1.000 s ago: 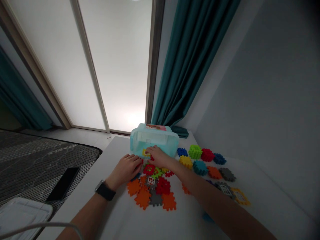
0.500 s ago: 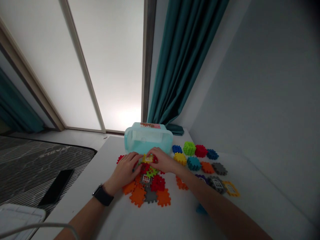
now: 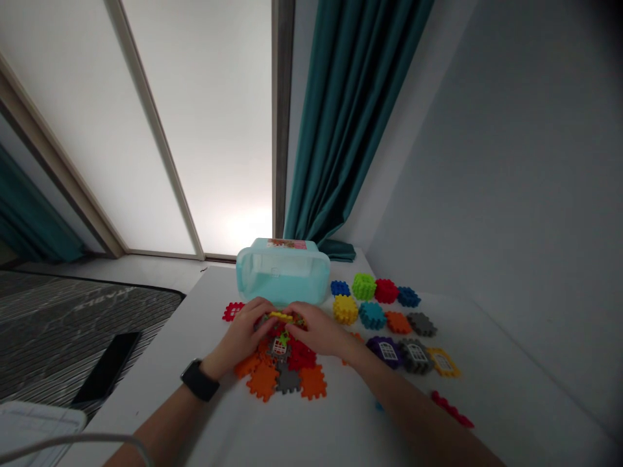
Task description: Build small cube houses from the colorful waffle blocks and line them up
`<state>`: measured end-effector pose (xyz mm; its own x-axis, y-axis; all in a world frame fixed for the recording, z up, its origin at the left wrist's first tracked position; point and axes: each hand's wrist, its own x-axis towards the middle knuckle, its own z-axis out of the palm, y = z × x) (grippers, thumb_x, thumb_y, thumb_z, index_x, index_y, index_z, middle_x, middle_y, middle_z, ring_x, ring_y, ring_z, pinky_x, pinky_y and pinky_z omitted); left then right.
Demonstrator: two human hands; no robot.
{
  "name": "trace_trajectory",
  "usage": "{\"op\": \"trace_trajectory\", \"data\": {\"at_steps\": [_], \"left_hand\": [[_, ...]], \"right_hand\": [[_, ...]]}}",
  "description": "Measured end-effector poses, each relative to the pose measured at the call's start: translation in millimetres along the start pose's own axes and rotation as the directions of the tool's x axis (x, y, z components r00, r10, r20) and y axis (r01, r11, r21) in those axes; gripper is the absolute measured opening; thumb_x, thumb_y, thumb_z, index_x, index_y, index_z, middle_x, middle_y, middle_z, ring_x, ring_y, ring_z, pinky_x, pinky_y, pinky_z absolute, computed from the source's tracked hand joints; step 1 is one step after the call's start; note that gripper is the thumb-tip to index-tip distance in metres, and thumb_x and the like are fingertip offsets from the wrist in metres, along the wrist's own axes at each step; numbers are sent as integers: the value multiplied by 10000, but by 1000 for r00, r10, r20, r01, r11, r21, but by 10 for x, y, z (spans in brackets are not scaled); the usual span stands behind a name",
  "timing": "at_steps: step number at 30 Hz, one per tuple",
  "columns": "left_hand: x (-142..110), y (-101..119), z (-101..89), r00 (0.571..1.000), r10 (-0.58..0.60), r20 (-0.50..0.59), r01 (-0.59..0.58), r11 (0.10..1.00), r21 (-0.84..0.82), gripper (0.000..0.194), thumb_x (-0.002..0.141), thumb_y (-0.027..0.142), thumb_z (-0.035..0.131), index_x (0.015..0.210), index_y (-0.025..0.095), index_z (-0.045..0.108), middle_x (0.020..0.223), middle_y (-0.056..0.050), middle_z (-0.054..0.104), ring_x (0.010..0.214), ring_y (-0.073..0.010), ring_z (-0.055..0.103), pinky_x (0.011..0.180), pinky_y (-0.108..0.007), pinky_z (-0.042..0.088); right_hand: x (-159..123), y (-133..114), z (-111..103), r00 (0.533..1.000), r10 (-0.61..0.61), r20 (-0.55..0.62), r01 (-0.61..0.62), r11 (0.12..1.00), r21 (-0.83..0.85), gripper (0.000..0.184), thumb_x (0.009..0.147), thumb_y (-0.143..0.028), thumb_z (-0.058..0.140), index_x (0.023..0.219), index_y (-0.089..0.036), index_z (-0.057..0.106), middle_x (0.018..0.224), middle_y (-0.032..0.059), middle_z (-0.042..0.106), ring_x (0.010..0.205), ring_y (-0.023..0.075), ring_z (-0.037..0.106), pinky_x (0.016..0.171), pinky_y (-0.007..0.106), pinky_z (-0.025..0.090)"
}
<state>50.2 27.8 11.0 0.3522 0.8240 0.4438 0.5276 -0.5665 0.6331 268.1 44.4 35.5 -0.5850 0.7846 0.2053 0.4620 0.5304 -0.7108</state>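
Note:
Both hands meet over a heap of toothed plastic tiles (image 3: pixel 287 376) on a white table (image 3: pixel 341 428). My left hand (image 3: pixel 243 337), with a black watch on its wrist, and my right hand (image 3: pixel 316 332) pinch the two ends of a flat yellow tile (image 3: pixel 281 316) held just above the heap. Orange, red, grey and green tiles lie under and in front of the hands. A pale turquoise plastic box (image 3: pixel 282 275) lies on its side just beyond the fingers, its open mouth facing me.
Assembled coloured cubes and flat tiles (image 3: pixel 374 305) spread to the right, near the grey wall. A red tile (image 3: pixel 232 311) lies left of the hands, another red piece (image 3: pixel 450 408) at the right. A black phone (image 3: pixel 104 376) rests on a striped mattress at left. Teal curtain (image 3: pixel 350 117) behind.
My right hand drew back from the box's mouth with the yellow tile, and my left hand came in to take its other end. The view has shifted a little to the right.

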Motion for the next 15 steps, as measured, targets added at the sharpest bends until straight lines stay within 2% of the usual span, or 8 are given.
{"op": "trace_trajectory", "data": {"at_steps": [4, 7, 11, 15], "left_hand": [[82, 117, 12, 997, -77, 7, 77, 991, -112, 160, 955, 313, 564, 985, 201, 674, 946, -44, 717, 888, -203, 655, 830, -336, 526], [179, 227, 21, 990, -141, 7, 139, 959, -248, 204, 945, 338, 572, 1052, 196, 672, 890, -27, 702, 819, -183, 646, 769, -312, 523], [342, 383, 39, 981, -192, 28, 184, 877, -445, 304, 956, 414, 555, 1138, 186, 641, 830, -14, 631, 706, -141, 583, 646, -267, 489], [504, 491, 57, 992, -119, 31, 120, 877, -465, 310, 964, 403, 552, 1178, 190, 624, 862, -23, 614, 764, -147, 587, 696, -283, 504]], "right_hand": [[-60, -46, -26, 993, 60, -106, -58, 998, 20, 77, 910, -236, 584, 875, -216, 650, 893, 30, 690, 850, 207, 629, 765, 301, 456], [-112, -49, -59, 976, 152, -155, -122, 975, 184, 176, 901, -291, 591, 743, -215, 582, 708, -23, 610, 679, 166, 559, 638, 270, 406], [-198, -50, -137, 948, 275, -159, -158, 844, 513, 288, 879, -439, 630, 705, -216, 573, 634, -40, 558, 611, 147, 507, 592, 264, 384], [-282, -80, -232, 918, 341, -205, -128, 740, 660, 342, 831, -532, 682, 729, -212, 617, 687, -12, 623, 679, 167, 567, 687, 297, 442]]}}
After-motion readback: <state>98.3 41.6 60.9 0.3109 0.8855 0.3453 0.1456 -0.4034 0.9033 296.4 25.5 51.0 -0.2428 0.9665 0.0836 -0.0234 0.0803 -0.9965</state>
